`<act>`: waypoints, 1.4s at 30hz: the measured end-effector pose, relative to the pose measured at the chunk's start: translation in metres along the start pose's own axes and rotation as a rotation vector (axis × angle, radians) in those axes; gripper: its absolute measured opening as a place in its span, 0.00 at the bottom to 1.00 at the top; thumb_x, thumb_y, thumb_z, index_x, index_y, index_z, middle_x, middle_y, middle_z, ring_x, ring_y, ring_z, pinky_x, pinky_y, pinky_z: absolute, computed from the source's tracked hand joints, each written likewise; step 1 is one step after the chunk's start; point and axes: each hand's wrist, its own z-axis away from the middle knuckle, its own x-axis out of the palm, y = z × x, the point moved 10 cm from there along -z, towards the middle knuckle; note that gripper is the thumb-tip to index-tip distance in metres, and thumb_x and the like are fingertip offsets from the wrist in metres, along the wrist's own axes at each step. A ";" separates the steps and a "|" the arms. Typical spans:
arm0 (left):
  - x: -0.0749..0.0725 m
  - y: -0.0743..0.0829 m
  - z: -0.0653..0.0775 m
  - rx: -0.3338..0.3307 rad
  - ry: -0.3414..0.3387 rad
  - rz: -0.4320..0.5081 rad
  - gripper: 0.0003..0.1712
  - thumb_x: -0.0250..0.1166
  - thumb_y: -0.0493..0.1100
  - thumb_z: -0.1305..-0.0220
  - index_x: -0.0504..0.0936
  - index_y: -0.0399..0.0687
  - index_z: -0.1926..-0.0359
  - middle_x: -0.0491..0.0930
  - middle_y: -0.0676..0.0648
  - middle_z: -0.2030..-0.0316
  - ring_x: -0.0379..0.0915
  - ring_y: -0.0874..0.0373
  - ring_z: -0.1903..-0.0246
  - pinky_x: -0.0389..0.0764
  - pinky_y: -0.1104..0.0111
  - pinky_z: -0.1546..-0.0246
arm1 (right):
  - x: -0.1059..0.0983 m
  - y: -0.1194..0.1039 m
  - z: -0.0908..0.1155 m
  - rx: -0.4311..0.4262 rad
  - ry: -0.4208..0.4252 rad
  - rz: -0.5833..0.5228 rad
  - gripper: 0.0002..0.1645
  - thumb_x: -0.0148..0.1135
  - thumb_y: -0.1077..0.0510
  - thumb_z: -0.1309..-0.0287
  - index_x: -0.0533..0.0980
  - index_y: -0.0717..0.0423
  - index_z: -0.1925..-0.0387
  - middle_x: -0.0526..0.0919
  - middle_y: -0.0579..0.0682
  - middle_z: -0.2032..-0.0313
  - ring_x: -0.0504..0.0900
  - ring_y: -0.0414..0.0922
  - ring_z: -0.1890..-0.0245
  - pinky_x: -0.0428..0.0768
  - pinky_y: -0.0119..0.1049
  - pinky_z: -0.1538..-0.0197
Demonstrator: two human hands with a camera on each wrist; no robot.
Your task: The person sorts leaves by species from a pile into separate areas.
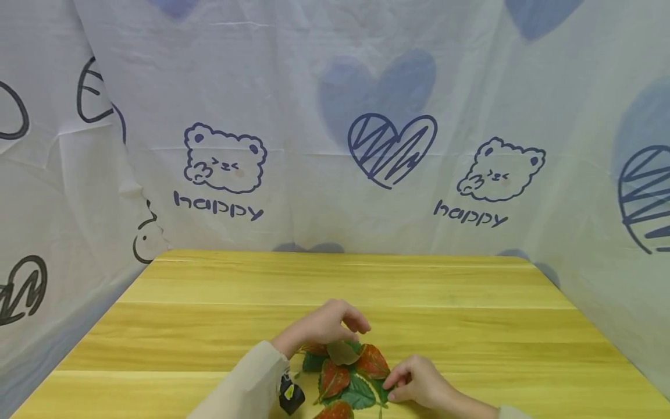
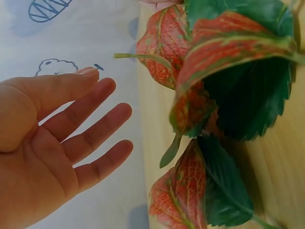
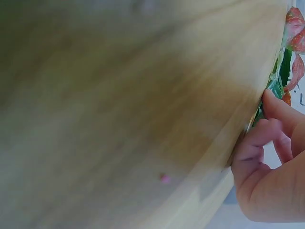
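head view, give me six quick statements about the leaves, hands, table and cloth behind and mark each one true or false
1. The left hand holds nothing. True.
2. Every leaf is green. False: red leaves lie among green leaves.
3. The right hand is at the right side of the leaves. True.
4. The table has a plain white top. False: it is yellow with wood grain.
5. The cloth behind shows "happy" twice. True.
6. The left sleeve is black. False: it is pale.

On the white fabric sheet (image 1: 309, 201) hanging before me I read "happy" twice, in dark blue rounded letters (image 1: 218, 206), once beneath each wavy-edged blue bear drawing (image 1: 225, 158).
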 end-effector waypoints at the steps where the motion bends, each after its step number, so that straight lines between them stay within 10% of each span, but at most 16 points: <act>1: 0.001 0.000 -0.001 -0.003 -0.007 -0.003 0.11 0.63 0.30 0.47 0.82 0.39 0.60 0.80 0.49 0.65 0.74 0.56 0.63 0.73 0.74 0.63 | 0.000 0.000 0.000 0.000 0.003 -0.003 0.05 0.68 0.70 0.62 0.81 0.68 0.76 0.75 0.49 0.84 0.67 0.33 0.84 0.70 0.28 0.80; 31: 0.035 -0.010 -0.018 -0.076 -0.181 0.109 0.13 0.56 0.18 0.53 0.81 0.36 0.75 0.79 0.49 0.77 0.71 0.65 0.76 0.72 0.76 0.71 | 0.000 0.006 0.000 0.067 -0.028 -0.075 0.04 0.66 0.71 0.59 0.81 0.69 0.76 0.80 0.56 0.81 0.72 0.36 0.85 0.70 0.27 0.83; 42: 0.027 -0.014 -0.023 -0.086 -0.090 0.215 0.11 0.57 0.19 0.51 0.82 0.35 0.74 0.80 0.47 0.76 0.75 0.60 0.75 0.75 0.73 0.72 | -0.001 0.008 0.001 0.099 -0.031 -0.091 0.04 0.66 0.71 0.59 0.81 0.68 0.75 0.79 0.54 0.82 0.66 0.34 0.89 0.63 0.24 0.85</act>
